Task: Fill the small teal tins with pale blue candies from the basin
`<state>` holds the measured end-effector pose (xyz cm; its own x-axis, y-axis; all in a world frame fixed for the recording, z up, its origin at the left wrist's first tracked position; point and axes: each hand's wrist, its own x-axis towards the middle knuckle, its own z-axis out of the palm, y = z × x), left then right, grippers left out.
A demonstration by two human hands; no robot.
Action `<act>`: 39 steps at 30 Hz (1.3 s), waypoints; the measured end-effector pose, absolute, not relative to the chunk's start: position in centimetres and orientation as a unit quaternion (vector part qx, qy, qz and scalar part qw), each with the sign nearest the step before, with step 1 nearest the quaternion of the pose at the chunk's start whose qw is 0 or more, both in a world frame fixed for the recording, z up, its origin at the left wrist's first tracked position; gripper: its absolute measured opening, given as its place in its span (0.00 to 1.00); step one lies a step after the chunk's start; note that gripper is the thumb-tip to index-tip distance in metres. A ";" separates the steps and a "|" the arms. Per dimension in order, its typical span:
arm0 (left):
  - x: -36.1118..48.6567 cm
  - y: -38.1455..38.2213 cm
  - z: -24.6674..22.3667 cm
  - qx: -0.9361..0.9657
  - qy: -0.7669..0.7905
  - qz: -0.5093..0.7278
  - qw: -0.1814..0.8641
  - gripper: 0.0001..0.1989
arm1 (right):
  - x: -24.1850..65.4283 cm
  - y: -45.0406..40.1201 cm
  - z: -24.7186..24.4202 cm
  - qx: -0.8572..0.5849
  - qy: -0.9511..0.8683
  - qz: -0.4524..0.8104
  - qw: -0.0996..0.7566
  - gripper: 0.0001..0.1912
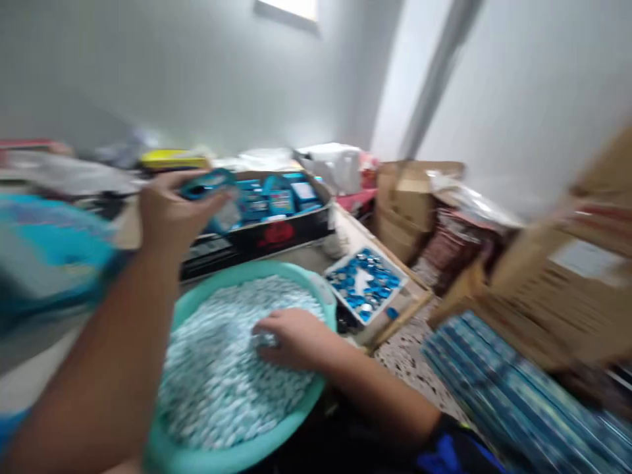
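My left hand (pixel 172 204) is raised beyond the basin's far left side, with fingers and thumb closed around a small blue container (pixel 226 217). It looks like a pack with a dark opening, but blur hides its details. Below and to the right, a mint-green basin (pixel 241 459) is filled with small pale mint-and-white pellets (pixel 222 395). My right hand (pixel 299 339) reaches over the basin's right rim into them. Its fingers curl around some pellets, which show between thumb and forefinger.
Behind the basin stands a black carton (pixel 251 240) of blue packs. A white tray (pixel 402 283) of blue and silver caps lies to the right. Cardboard boxes (pixel 557 289) and plastic-wrapped blue bundles (pixel 494 388) stand farther right. A blue bag (pixel 49 243) is at left.
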<state>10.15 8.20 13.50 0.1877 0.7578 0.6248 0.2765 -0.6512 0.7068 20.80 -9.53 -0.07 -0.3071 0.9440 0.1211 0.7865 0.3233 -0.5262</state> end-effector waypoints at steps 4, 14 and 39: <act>4.7 6.7 13.5 0.677 0.451 0.548 0.196 0.33 | 21.1 -10.7 -0.5 -0.511 -0.782 0.229 0.274 0.19; 0.9 -3.4 2.8 0.544 0.511 0.552 0.373 0.35 | 21.8 -11.2 -0.6 -0.486 -0.791 0.230 0.293 0.20; -1.4 -4.2 2.5 0.688 0.394 0.333 0.511 0.52 | 20.3 -10.4 0.7 -0.548 -0.816 0.146 0.109 0.42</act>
